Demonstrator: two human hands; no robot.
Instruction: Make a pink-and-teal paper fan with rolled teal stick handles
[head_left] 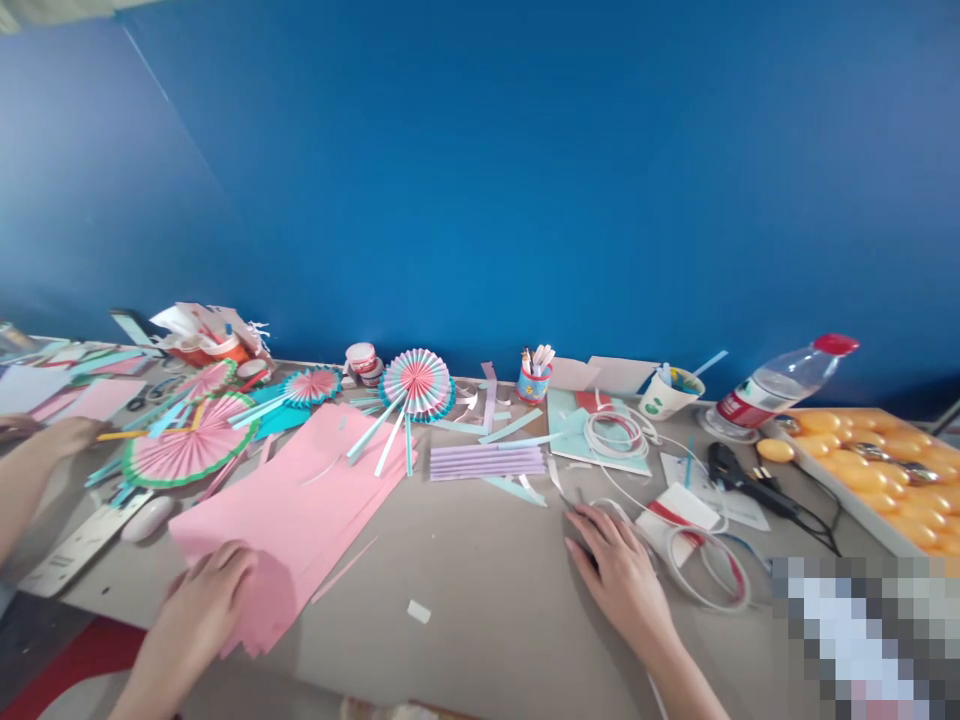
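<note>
My left hand (pixel 206 590) rests on the near left part of a stack of pink paper (pixel 315 500), its fingers loosely bent over the sheets and gripping nothing that I can see. On the grey table my right hand (pixel 616 568) lies palm down with fingers stretched out, next to loops of white cable (pixel 705 570). Between the hands are a small white paper scrap (pixel 418 611) and, farther back, a folded purple paper strip (pixel 487 461). Behind the pink stack stands a pink and blue pleated paper rosette (pixel 416 385) with strips hanging from it.
Another person's hand (pixel 64 437) is at the far left, near a larger pleated fan (pixel 191 445). A glue gun (pixel 750 480), a plastic bottle (pixel 772 390), a paper cup (pixel 670 392) and a box of orange balls (pixel 877 455) stand right. A pen holder (pixel 534 380) is behind.
</note>
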